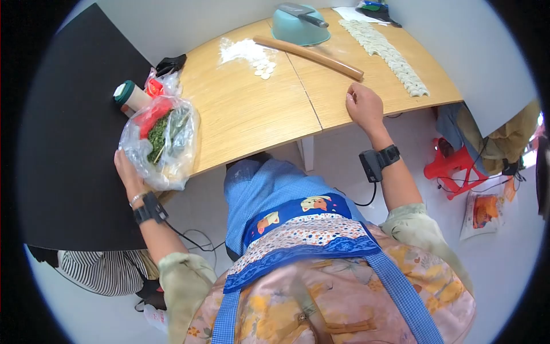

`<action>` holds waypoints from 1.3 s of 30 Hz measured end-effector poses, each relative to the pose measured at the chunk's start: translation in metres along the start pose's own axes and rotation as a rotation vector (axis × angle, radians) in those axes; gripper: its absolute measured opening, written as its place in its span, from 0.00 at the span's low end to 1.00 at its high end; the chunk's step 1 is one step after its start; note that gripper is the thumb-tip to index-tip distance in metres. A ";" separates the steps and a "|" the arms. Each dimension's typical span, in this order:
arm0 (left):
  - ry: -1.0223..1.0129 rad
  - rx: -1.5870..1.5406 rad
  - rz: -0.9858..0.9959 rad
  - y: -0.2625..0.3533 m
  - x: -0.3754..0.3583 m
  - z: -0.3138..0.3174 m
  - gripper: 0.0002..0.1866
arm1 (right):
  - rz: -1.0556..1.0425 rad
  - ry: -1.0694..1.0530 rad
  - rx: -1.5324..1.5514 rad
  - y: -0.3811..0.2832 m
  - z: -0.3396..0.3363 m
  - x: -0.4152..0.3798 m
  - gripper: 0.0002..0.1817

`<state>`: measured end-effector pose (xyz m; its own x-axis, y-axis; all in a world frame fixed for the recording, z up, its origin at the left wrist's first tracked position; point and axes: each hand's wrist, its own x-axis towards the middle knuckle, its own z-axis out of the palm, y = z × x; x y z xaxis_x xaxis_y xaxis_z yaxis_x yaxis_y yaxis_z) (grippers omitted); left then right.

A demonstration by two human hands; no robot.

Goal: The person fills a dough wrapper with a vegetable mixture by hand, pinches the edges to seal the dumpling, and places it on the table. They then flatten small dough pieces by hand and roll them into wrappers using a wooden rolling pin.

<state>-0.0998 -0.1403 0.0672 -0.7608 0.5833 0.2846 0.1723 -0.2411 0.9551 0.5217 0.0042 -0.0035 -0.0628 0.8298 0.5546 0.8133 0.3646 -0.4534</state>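
At the table's left end, a clear plastic bag (186, 123) holds chopped greens (157, 137) and something red. My left hand (127, 170) is closed against the bag's lower left side, its fingertips partly hidden by the plastic. My right hand (365, 106) is curled into a loose fist at the table's front edge, with nothing visible in it. Just beyond that fist lies a long wooden rolling pin (312, 56). White flour (240, 50) is spread on a plastic sheet, with several small dough rounds (264, 70) beside it. Rows of folded dumplings (387, 54) line the right side.
An upturned teal bowl (295, 31) carries a cleaver (301, 12) at the back of the wooden table (246, 114). A cup with a green lid (132, 97) stands behind the bag, near a black panel (69, 149). On the right floor is a red stool (452, 169).
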 end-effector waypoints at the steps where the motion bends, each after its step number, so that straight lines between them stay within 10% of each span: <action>1: 0.124 0.198 0.088 0.004 -0.014 0.011 0.26 | 0.007 0.005 -0.007 -0.002 -0.001 -0.001 0.05; 3: 0.241 0.391 0.174 0.002 -0.051 0.034 0.28 | 0.017 0.006 -0.034 -0.005 -0.002 -0.002 0.05; 5: 0.268 0.848 0.814 -0.002 -0.098 0.058 0.29 | 0.023 0.001 -0.042 -0.006 -0.003 -0.004 0.05; 7: 0.019 0.758 0.916 0.007 -0.159 0.101 0.30 | 0.026 0.003 -0.047 -0.008 -0.001 -0.004 0.05; 12: -0.766 0.858 0.650 -0.017 -0.170 0.141 0.28 | -0.019 0.017 -0.025 -0.005 0.000 -0.006 0.04; 25: -0.647 1.244 0.516 -0.045 -0.097 0.170 0.30 | -0.061 0.042 -0.058 -0.009 0.000 -0.004 0.04; 27: -0.909 1.346 0.379 -0.012 -0.095 0.210 0.28 | -0.041 0.024 -0.090 -0.010 0.001 -0.003 0.04; 33: -0.851 0.732 0.872 -0.057 -0.086 0.340 0.29 | 0.004 0.010 -0.062 -0.017 -0.003 -0.002 0.04; 39: -0.945 0.755 0.903 -0.085 -0.086 0.395 0.25 | -0.021 0.060 -0.084 -0.011 0.000 -0.003 0.05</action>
<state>0.1982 0.1364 -0.0056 0.3941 0.8021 0.4487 0.8442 -0.5089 0.1684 0.5133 -0.0021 0.0002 -0.0474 0.7948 0.6051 0.8582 0.3424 -0.3825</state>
